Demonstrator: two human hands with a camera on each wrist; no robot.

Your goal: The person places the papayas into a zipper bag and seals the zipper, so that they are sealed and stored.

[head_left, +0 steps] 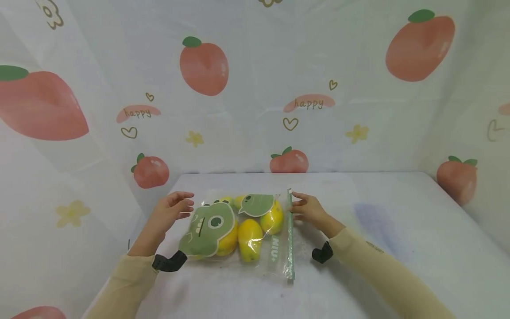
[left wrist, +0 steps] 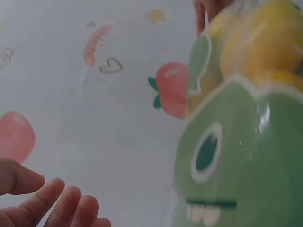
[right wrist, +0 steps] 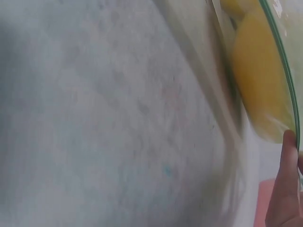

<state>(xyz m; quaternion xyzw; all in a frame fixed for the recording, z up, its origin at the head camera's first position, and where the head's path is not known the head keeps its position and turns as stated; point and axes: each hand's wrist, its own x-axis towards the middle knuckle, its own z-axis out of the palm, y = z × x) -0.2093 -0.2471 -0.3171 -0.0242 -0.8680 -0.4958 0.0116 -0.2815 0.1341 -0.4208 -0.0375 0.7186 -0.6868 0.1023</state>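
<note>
A clear zip bag (head_left: 275,268) with green cartoon dinosaur prints and a green zip edge (head_left: 290,248) lies on the table. Inside are several yellow, mango-like fruits (head_left: 250,239). My right hand (head_left: 312,211) pinches the upper part of the zip edge, with fingers on both sides of it in the right wrist view. On the bag's left, my left hand (head_left: 169,212) is held with fingers apart and slightly bent, holding nothing. The left wrist view shows those fingers (left wrist: 66,205) apart from the green print (left wrist: 236,156).
A white table (head_left: 382,274) spreads under the bag. White cloth (head_left: 247,124) printed with red fruits, hearts and flowers hangs behind and at both sides. Black straps (head_left: 171,261) sit at both wrists.
</note>
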